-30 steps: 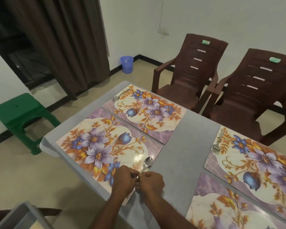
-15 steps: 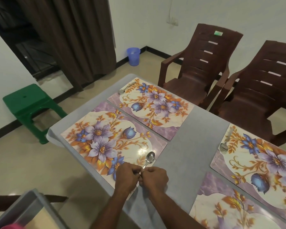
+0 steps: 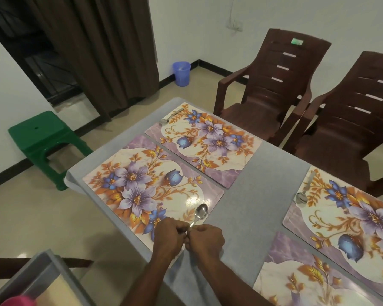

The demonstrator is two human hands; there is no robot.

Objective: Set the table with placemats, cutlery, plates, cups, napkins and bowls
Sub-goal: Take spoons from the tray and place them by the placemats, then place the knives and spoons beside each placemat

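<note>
Several floral placemats lie on the grey table (image 3: 259, 177). On the near left placemat (image 3: 142, 186) lies a steel spoon (image 3: 200, 213), bowl up and away from me. My left hand (image 3: 168, 237) and my right hand (image 3: 205, 239) meet at its handle, fingers curled round the handle end, which they hide. A second spoon (image 3: 169, 117) lies at the far corner of the far left placemat (image 3: 210, 140). A third spoon (image 3: 303, 193) lies on the left edge of the right placemat (image 3: 349, 217). Another placemat (image 3: 307, 279) sits near right.
Two brown plastic chairs (image 3: 274, 85) (image 3: 352, 120) stand behind the table. A green stool (image 3: 42, 138) and a blue bin (image 3: 181, 72) are on the floor to the left. A grey crate (image 3: 31, 281) with something pink in it shows at bottom left.
The view has shifted and tilted a little; both hands stay together on the spoon's handle on the near left placemat. The spoon has hardly moved.
</note>
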